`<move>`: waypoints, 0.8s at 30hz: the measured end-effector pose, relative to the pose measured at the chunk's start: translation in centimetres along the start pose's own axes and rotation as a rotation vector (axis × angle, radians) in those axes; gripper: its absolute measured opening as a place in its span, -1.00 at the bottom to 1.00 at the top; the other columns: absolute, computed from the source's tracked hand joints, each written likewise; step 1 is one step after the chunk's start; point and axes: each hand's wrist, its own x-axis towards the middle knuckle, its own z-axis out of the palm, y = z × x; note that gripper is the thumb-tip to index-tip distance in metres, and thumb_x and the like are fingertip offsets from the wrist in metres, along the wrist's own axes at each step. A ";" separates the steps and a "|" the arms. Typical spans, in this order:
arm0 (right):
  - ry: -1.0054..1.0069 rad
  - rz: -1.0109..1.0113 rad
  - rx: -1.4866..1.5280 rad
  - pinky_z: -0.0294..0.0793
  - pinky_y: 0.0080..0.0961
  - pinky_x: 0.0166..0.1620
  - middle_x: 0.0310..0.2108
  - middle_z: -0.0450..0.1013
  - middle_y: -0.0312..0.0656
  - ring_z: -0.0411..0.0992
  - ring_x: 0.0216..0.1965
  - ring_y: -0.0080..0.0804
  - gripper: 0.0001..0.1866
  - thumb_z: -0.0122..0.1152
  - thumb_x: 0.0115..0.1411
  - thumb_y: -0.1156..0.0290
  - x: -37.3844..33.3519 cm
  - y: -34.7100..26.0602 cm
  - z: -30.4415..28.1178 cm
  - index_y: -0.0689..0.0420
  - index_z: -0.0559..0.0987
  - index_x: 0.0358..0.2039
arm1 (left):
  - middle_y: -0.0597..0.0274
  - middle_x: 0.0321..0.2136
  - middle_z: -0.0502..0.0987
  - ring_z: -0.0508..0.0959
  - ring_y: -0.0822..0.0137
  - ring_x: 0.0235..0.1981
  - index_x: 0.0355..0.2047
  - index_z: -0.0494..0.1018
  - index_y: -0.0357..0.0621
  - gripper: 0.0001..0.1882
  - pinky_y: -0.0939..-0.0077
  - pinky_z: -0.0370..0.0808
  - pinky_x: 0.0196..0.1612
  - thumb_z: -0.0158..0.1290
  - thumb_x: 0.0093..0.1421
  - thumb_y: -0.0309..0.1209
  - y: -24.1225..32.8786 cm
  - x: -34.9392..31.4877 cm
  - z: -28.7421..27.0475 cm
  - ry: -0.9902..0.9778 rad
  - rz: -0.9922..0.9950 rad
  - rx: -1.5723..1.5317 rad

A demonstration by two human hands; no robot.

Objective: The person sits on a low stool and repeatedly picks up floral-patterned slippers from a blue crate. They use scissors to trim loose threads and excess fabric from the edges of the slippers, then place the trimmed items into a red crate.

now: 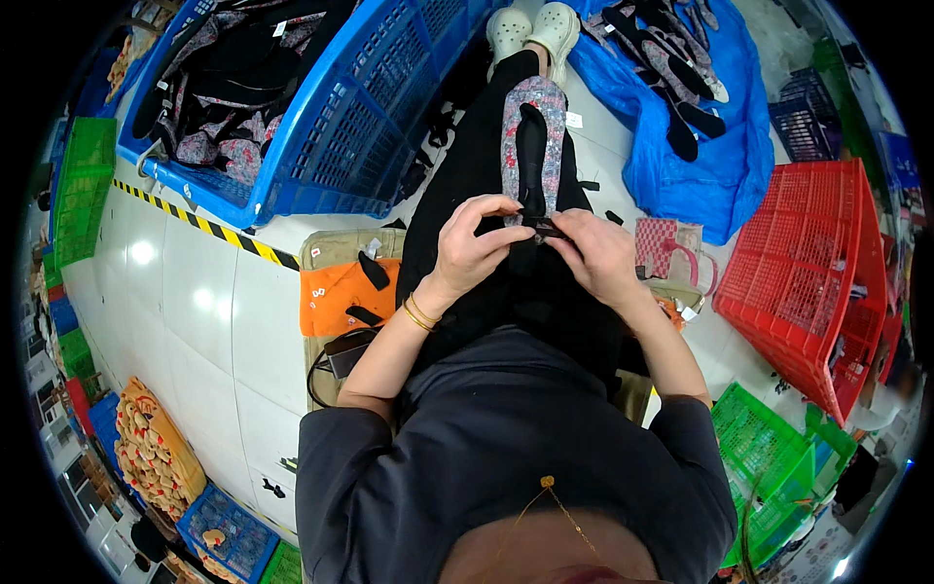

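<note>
A patterned shoe insole (533, 136) with a black centre lies lengthwise on my lap, over black trousers. My left hand (474, 245) pinches a small black strap piece (538, 225) at the insole's near end. My right hand (598, 255) grips the same piece from the other side, fingers curled. Both hands meet just below the insole's heel end. Gold bangles sit on my left wrist.
A big blue crate (350, 127) of patterned insoles stands at upper left. A blue plastic sheet (696, 146) with more insoles lies at upper right. A red crate (812, 263) is on the right, green crates (769, 457) at lower right. An orange cushion (341, 292) with black straps rests by my left side.
</note>
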 end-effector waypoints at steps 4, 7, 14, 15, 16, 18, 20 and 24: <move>-0.008 0.004 -0.038 0.50 -0.44 -0.33 -0.27 0.55 -0.14 0.55 -0.29 -0.26 -0.64 0.38 -0.03 0.47 0.1 -0.7 0.7 0.17 0.55 -0.18 | 0.18 -0.17 0.51 0.52 0.20 -0.15 -0.33 0.64 0.05 -0.64 0.43 0.54 -0.12 0.19 -0.16 -0.66 0.2 -0.1 0.3 0.028 -0.021 -0.021; 0.012 -0.005 -0.030 0.51 -0.45 -0.34 -0.27 0.55 -0.14 0.56 -0.28 -0.27 -0.64 0.37 -0.04 0.49 0.3 -0.6 1.1 0.18 0.55 -0.18 | 0.13 -0.16 0.51 0.52 0.17 -0.10 -0.33 0.65 0.01 -0.63 0.42 0.53 -0.08 0.16 -0.17 -0.69 0.3 -0.2 0.4 0.027 -0.060 -0.070; -0.038 -0.031 -0.021 0.51 -0.46 -0.36 -0.30 0.53 -0.15 0.53 -0.34 -0.29 -0.67 0.32 -0.01 0.51 0.4 -0.4 1.5 0.20 0.53 -0.18 | 0.08 -0.12 0.53 0.52 0.14 -0.07 -0.36 0.66 -0.04 -0.66 0.39 0.52 -0.06 0.15 -0.16 -0.69 0.3 -0.1 0.2 -0.007 -0.081 -0.080; -0.017 -0.044 -0.023 0.49 -0.47 -0.40 -0.32 0.51 -0.16 0.50 -0.39 -0.32 -0.67 0.29 0.01 0.49 0.4 -0.4 1.7 0.20 0.53 -0.16 | 0.08 -0.11 0.53 0.52 0.14 -0.06 -0.36 0.66 -0.04 -0.66 0.38 0.51 -0.05 0.14 -0.16 -0.69 0.2 -0.2 0.2 -0.012 -0.081 -0.075; 0.005 -0.057 -0.024 0.47 -0.48 -0.43 -0.34 0.49 -0.18 0.48 -0.44 -0.35 -0.68 0.27 0.03 0.46 0.4 -0.3 1.8 0.20 0.52 -0.15 | 0.08 -0.11 0.54 0.52 0.13 -0.06 -0.37 0.66 -0.04 -0.66 0.37 0.50 -0.03 0.14 -0.17 -0.69 0.1 -0.2 0.2 -0.018 -0.081 -0.070; 0.011 -0.046 -0.007 0.47 -0.46 -0.43 -0.35 0.49 -0.17 0.48 -0.44 -0.34 -0.68 0.26 0.03 0.48 0.4 -0.3 2.1 0.20 0.52 -0.15 | 0.11 -0.10 0.54 0.52 0.14 -0.06 -0.37 0.66 -0.03 -0.66 0.36 0.48 -0.02 0.14 -0.18 -0.67 -0.2 -0.2 0.1 -0.027 -0.078 -0.069; 0.006 -0.037 0.011 0.48 -0.46 -0.42 -0.36 0.49 -0.15 0.48 -0.44 -0.33 -0.69 0.26 0.04 0.49 0.2 -0.2 2.3 0.21 0.52 -0.15 | 0.17 -0.09 0.54 0.52 0.16 -0.08 -0.37 0.65 0.01 -0.67 0.37 0.47 -0.02 0.17 -0.18 -0.63 -0.4 -0.2 0.2 -0.035 -0.072 -0.076; 0.000 0.187 0.261 0.48 -0.52 -0.40 -0.39 0.49 -0.18 0.47 -0.45 -0.39 -0.69 0.31 0.06 0.47 -0.3 0.5 2.3 0.24 0.51 -0.16 | 0.15 -0.08 0.54 0.52 0.12 -0.04 -0.39 0.65 -0.01 -0.69 0.35 0.46 0.00 0.16 -0.19 -0.63 -0.5 -0.1 0.2 -0.052 -0.099 -0.139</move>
